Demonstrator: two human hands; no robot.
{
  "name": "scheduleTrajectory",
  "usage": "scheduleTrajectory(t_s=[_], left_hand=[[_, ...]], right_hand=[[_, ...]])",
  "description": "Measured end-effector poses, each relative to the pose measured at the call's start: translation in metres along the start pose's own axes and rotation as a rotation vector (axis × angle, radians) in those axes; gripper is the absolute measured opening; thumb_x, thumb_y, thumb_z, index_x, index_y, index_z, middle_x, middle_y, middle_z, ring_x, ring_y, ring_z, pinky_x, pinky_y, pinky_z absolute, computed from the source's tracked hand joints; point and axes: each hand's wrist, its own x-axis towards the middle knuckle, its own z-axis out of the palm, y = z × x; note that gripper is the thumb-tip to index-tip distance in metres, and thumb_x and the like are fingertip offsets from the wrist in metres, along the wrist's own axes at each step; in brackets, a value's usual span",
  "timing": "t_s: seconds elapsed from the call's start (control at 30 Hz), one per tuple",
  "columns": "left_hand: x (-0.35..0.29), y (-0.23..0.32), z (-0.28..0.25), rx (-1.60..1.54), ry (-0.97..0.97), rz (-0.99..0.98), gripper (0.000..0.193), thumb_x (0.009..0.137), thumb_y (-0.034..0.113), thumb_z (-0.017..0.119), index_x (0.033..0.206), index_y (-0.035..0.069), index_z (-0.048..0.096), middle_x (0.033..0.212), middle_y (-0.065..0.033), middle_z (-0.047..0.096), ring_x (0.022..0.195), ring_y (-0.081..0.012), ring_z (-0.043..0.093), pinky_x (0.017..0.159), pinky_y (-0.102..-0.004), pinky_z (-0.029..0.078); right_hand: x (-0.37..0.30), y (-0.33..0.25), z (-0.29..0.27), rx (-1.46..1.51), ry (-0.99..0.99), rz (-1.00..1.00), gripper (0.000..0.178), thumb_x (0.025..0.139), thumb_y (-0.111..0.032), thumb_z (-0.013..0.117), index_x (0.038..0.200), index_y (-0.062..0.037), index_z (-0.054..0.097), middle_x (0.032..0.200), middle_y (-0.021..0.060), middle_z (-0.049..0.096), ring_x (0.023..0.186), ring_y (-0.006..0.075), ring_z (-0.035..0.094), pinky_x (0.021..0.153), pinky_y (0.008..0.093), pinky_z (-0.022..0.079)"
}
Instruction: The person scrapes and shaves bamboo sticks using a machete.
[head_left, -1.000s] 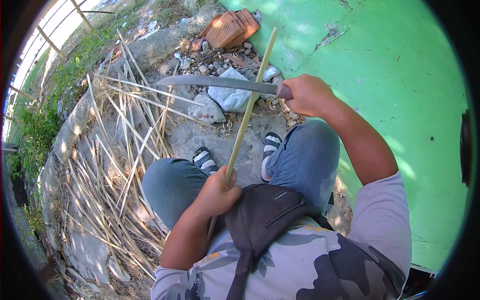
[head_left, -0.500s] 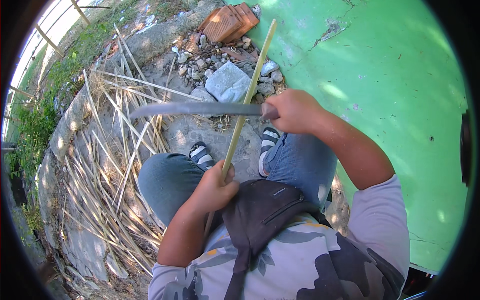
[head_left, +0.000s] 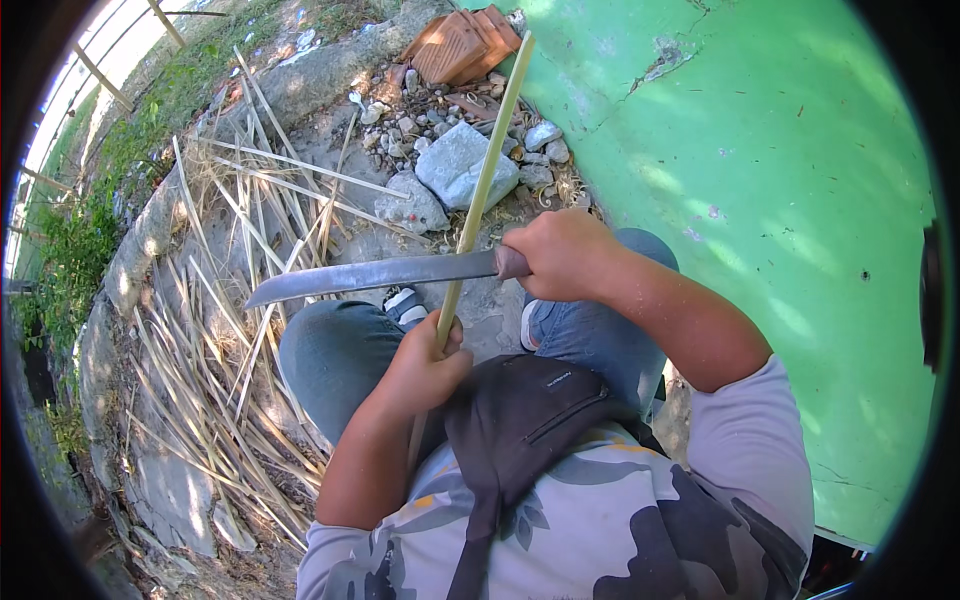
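Our left grip (head_left: pixel 428 362) is wrapped round the strip (head_left: pixel 487 180), which slants up past the rock (head_left: pixel 452 168). Our right grip (head_left: pixel 557 255) clasps the knife (head_left: pixel 370 277), its blade crossing the strip above our left grip. Other strips (head_left: pixel 215 395) lie leftward.

Pale strips (head_left: pixel 264 340) litter grey ground (head_left: pixel 490 332).

Outdoor yard, shown by plants (head_left: pixel 75 240), rubble (head_left: pixel 415 120) and fence (head_left: pixel 100 75).

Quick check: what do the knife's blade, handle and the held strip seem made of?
Blade: likely steel, grey with a metallic sheen. Handle: maybe wood, brown, matte; grain too small to tell. Strip: probably bamboo, pale yellow-green, smooth-looking, slim.
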Motion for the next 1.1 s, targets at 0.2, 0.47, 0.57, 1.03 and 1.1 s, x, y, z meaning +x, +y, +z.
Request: scheduleTrajectory(t_s=[0.2, 0.47, 0.57, 1.03, 1.1], left_hand=[[0.001, 0.008, 0.004, 0.120, -0.012, 0.012, 0.023, 0.080, 0.004, 0.064, 0.094, 0.007, 0.046, 0.077, 0.0028, 0.043, 0.068, -0.0083, 0.043, 0.061, -0.0268, 0.039], [-0.001, 0.003, 0.004, 0.161, -0.015, 0.053, 0.024, 0.080, 0.007, 0.064, 0.099, 0.003, 0.049, 0.074, -0.0005, 0.049, 0.067, -0.0113, 0.047, 0.060, -0.0301, 0.041], [-0.003, 0.006, 0.003, 0.144, -0.034, 0.019, 0.024, 0.081, 0.007, 0.064, 0.099, 0.003, 0.050, 0.073, -0.0004, 0.049, 0.067, -0.0121, 0.048, 0.061, -0.0307, 0.042], [-0.003, 0.005, 0.002, 0.094, -0.011, -0.040, 0.022, 0.082, 0.005, 0.065, 0.096, 0.005, 0.049, 0.076, 0.0020, 0.046, 0.068, -0.0090, 0.045, 0.061, -0.0278, 0.040], [-0.002, 0.005, 0.001, 0.109, -0.010, -0.030, 0.021, 0.082, 0.005, 0.065, 0.096, 0.005, 0.049, 0.076, 0.0018, 0.047, 0.068, -0.0092, 0.045, 0.061, -0.0279, 0.040]], right_hand=[[0.007, 0.026, -0.004, -0.008, 0.044, 0.117, 0.016, 0.073, -0.025, 0.070, 0.084, -0.0132, 0.069, 0.075, 0.0148, 0.069, 0.074, 0.0380, 0.069, 0.070, 0.0493, 0.055], [0.007, 0.002, -0.005, -0.070, -0.093, -0.013, 0.013, 0.075, -0.024, 0.069, 0.081, -0.0118, 0.069, 0.075, 0.0148, 0.069, 0.075, 0.0383, 0.068, 0.069, 0.0493, 0.054], [0.022, 0.037, -0.006, 0.111, 0.118, 0.151, 0.012, 0.074, -0.021, 0.067, 0.080, -0.0106, 0.068, 0.075, 0.0150, 0.068, 0.075, 0.0393, 0.067, 0.068, 0.0496, 0.053], [0.009, 0.036, -0.021, 0.091, 0.009, 0.221, 0.014, 0.072, -0.021, 0.069, 0.083, -0.0127, 0.070, 0.077, 0.0146, 0.069, 0.078, 0.0376, 0.067, 0.070, 0.0490, 0.053], [0.004, 0.022, -0.025, 0.051, -0.011, 0.176, 0.014, 0.072, -0.021, 0.068, 0.084, -0.0131, 0.070, 0.078, 0.0144, 0.069, 0.078, 0.0377, 0.068, 0.070, 0.0492, 0.053]])
